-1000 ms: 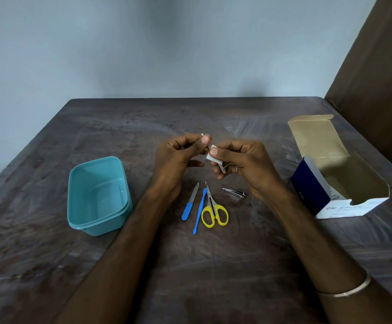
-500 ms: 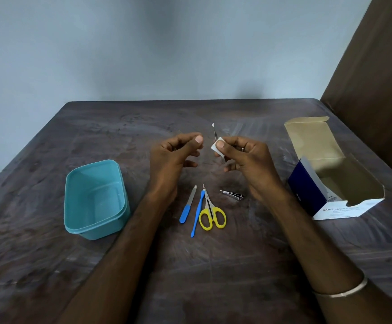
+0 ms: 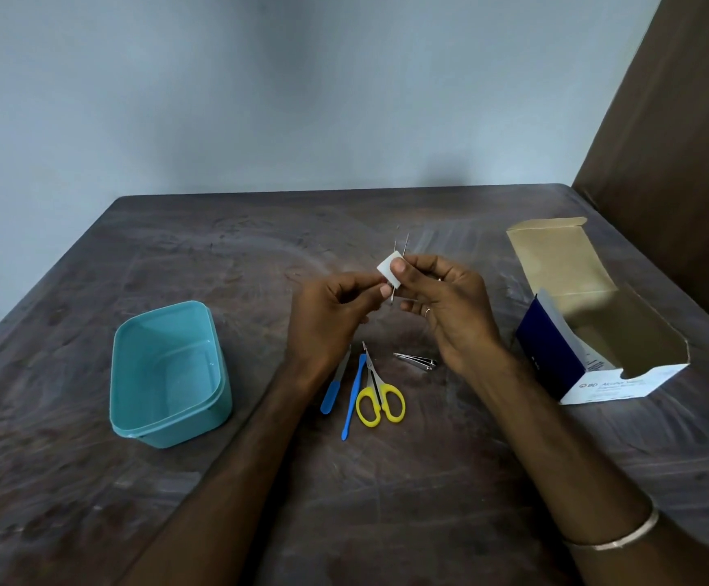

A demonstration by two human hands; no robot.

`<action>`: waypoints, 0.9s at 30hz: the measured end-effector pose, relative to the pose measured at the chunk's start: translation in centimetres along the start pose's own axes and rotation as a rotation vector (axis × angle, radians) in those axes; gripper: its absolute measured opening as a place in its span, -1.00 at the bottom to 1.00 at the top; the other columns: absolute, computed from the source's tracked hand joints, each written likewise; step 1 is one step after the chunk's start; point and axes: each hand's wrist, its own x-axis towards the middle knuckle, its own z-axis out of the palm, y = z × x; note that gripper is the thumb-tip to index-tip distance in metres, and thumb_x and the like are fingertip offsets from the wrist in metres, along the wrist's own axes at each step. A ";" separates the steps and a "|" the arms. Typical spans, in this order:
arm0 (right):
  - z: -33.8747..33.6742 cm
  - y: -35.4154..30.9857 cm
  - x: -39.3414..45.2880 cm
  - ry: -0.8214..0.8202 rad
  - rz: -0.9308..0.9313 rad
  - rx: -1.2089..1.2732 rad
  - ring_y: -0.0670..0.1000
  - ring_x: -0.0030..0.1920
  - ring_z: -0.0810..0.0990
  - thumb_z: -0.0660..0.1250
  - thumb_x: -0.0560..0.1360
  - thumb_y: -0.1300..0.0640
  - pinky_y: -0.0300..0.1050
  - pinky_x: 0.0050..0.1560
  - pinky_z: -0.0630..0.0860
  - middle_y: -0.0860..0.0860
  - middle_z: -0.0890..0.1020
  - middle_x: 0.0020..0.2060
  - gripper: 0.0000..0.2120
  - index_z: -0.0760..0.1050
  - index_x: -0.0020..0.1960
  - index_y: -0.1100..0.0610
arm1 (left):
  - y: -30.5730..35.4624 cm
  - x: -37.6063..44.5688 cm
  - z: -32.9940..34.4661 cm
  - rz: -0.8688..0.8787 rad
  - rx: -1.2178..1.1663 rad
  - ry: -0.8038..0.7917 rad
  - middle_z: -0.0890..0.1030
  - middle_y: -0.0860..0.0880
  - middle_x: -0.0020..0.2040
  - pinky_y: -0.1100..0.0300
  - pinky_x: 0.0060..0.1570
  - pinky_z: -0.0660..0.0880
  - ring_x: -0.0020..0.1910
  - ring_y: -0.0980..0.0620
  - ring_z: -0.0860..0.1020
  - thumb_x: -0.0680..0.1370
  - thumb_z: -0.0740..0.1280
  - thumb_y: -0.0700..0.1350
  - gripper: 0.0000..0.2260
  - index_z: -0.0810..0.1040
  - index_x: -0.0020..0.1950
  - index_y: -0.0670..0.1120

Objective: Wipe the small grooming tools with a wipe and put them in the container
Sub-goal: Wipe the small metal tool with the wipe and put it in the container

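My right hand (image 3: 450,306) pinches a small white wipe (image 3: 387,269) folded round thin metal tweezers (image 3: 401,246), whose two tips stick up above the wipe. My left hand (image 3: 327,315) pinches the tweezers' lower end just under the wipe. Both hands hover above the table's middle. Below them on the table lie a blue-handled nail file (image 3: 335,384), a slim blue tool (image 3: 354,395), yellow-handled scissors (image 3: 380,401) and a metal nail clipper (image 3: 416,360). The teal plastic container (image 3: 175,427) stands open at the left with nothing visible inside.
An open blue-and-white cardboard box (image 3: 555,357) of swabs lies at the right, flap raised. The dark wooden table (image 3: 386,501) meets a pale wall at the back. A brown panel (image 3: 682,162) stands at the far right.
My left hand, apart from the right half a second ago, has moved right and taken the tweezers' lower end. The camera has tilted, so the scene sits lower.
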 end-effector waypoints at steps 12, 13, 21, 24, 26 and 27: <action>0.5 0.3 -0.4 0.119 -0.091 0.027 -0.07 -0.30 0.68 0.51 0.43 0.22 -0.19 -0.41 0.51 0.00 0.72 -0.30 -0.94 0.65 -0.11 0.15 | 0.7 -0.7 0.7 -0.065 -0.202 0.034 0.73 -0.11 -0.14 0.11 -0.21 0.64 -0.20 -0.07 0.71 0.54 0.41 -0.24 -0.87 0.69 0.06 -0.21; 0.5 0.3 -0.5 0.115 -0.093 0.044 -0.06 -0.31 0.69 0.50 0.44 0.24 -0.19 -0.41 0.51 0.00 0.72 -0.30 -0.94 0.64 -0.11 0.16 | 0.7 -0.7 0.8 -0.061 -0.192 0.041 0.73 -0.09 -0.14 0.12 -0.21 0.64 -0.20 -0.06 0.70 0.54 0.41 -0.24 -0.87 0.69 0.06 -0.21; 0.2 0.0 -0.2 0.079 -0.117 0.010 0.02 -0.30 0.72 0.47 0.48 0.24 -0.18 -0.46 0.54 0.03 0.74 -0.24 -0.93 0.62 -0.04 0.17 | 0.3 -0.8 0.7 0.013 -0.005 0.129 0.71 0.02 -0.18 0.09 -0.19 0.65 -0.23 0.07 0.67 0.56 0.39 -0.22 -0.86 0.69 0.07 -0.13; -0.4 -0.5 0.1 0.124 -0.174 0.001 0.02 -0.27 0.73 0.42 0.51 0.29 -0.19 -0.44 0.57 0.01 0.73 -0.19 -0.90 0.61 0.00 0.15 | 0.2 -0.8 0.3 -0.003 0.002 0.162 0.70 0.03 -0.19 0.06 -0.17 0.66 -0.22 0.07 0.67 0.55 0.39 -0.22 -0.87 0.68 0.05 -0.06; -0.8 -0.6 0.3 0.143 -0.206 -0.011 0.02 -0.25 0.74 0.41 0.52 0.31 -0.18 -0.42 0.59 0.02 0.73 -0.16 -0.87 0.61 0.01 0.12 | 0.3 -0.8 0.1 0.016 0.031 0.156 0.70 0.07 -0.18 0.07 -0.17 0.66 -0.22 0.10 0.66 0.55 0.39 -0.21 -0.85 0.66 0.05 0.00; -0.9 -0.7 0.4 0.153 -0.219 -0.019 0.02 -0.25 0.73 0.40 0.52 0.30 -0.18 -0.42 0.59 0.01 0.73 -0.15 -0.87 0.61 0.01 0.11 | 0.3 -0.8 0.1 0.025 0.044 0.153 0.69 0.08 -0.17 0.08 -0.17 0.66 -0.22 0.11 0.66 0.55 0.39 -0.21 -0.84 0.65 0.05 0.02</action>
